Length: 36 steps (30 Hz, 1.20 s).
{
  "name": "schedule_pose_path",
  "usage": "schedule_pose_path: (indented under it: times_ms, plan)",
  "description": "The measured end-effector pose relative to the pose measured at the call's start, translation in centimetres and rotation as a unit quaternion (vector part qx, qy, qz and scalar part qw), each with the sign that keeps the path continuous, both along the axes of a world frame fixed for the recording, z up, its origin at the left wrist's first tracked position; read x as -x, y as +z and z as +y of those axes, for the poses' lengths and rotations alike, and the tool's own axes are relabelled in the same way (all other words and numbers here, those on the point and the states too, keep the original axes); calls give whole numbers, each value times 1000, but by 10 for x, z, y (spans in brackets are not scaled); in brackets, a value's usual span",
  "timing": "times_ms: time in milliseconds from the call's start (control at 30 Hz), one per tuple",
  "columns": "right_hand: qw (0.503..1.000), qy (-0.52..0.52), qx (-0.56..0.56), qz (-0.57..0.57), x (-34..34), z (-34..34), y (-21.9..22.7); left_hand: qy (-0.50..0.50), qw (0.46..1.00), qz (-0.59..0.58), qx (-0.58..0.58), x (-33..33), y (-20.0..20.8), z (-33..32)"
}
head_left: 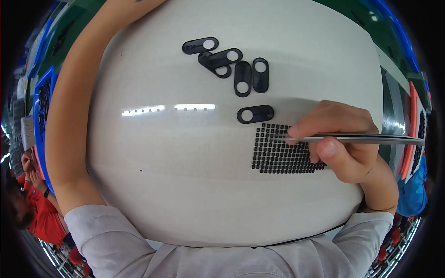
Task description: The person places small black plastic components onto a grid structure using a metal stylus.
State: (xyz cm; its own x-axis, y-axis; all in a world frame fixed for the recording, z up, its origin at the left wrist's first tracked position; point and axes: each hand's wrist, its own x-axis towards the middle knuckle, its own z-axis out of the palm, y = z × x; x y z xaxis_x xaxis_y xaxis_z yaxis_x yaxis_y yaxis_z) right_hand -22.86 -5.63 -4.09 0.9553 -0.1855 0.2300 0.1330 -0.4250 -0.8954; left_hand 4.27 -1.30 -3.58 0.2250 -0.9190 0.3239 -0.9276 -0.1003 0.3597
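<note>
In my right hand [345,139] a pair of metal tweezers [389,139] is pinched between thumb and fingers. Its tips point left, over a block of small black square pieces [273,155] laid out in close rows; whether the tips hold a piece is too small to tell. Just above that block lies a black oval part [264,113] with a round pale opening at one end. Several like it lie farther off, among them an upright black oval part [260,81]. My left forearm [69,125] runs up the left side, its hand beyond the top edge.
The white tabletop [185,194] fills the middle, with a tiny dark speck [141,170] on it. A blue bin [42,106] with dark contents stands beyond my left arm. A person in red [44,213] sits at the far left, and a blue sleeve [412,194] shows at the right.
</note>
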Motion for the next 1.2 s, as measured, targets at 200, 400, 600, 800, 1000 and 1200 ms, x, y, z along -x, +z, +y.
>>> schedule_pose_path:
  times_ms: [200, 400, 600, 800, 1000, 1200]
  plan:
    - [999, -7, 34, -7, -1, 2, 4, -220, 940, 5, -261, 64, 53, 32]
    - [999, 21, 18, 18, 2, -2, 2, -328, 930, -128, -106, 90, 30, 51]
    - [998, -5, 40, 39, 11, 1, 1, -270, 952, -38, -139, 92, 11, 66]
    - [999, 7, 42, 30, 5, 0, 3, -281, 954, 2, -105, 89, 17, 81]
    - [997, 28, 74, 1, 9, -2, -3, -222, 955, 170, -94, 95, 16, 85]
    - [998, 1, 61, 10, 12, 3, -3, -148, 861, 450, -184, 101, 13, 90]
